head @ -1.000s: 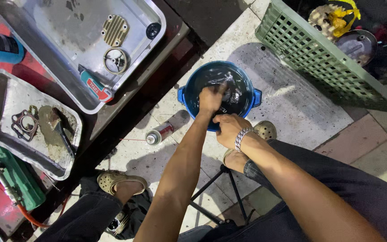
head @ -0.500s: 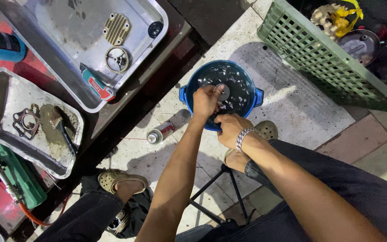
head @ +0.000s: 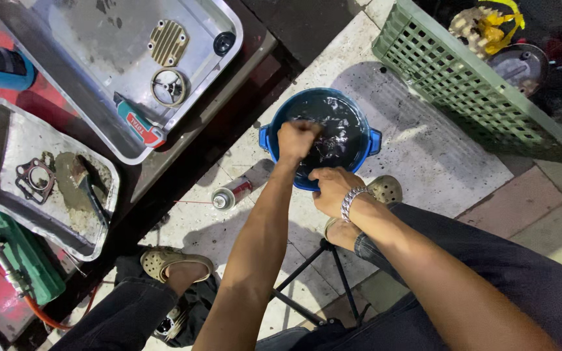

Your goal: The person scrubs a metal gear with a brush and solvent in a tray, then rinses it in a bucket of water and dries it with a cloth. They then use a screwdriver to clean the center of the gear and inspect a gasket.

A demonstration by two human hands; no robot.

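**Speckled paving: hands at a blue wash basin**

Speckled stone paving carries a blue two-handled basin point(head: 321, 138) of dark liquid, directly ahead of the seated person. Left hand point(head: 296, 139) is over the liquid, fingers curled into a fist; what they enclose cannot be told. Right hand point(head: 330, 188) rests at the near rim, fingers curled inward, contents hidden. A small spray can point(head: 231, 194) lies just beside the basin. Judgement: steadying the rim and working low in the basin would limit splashing.
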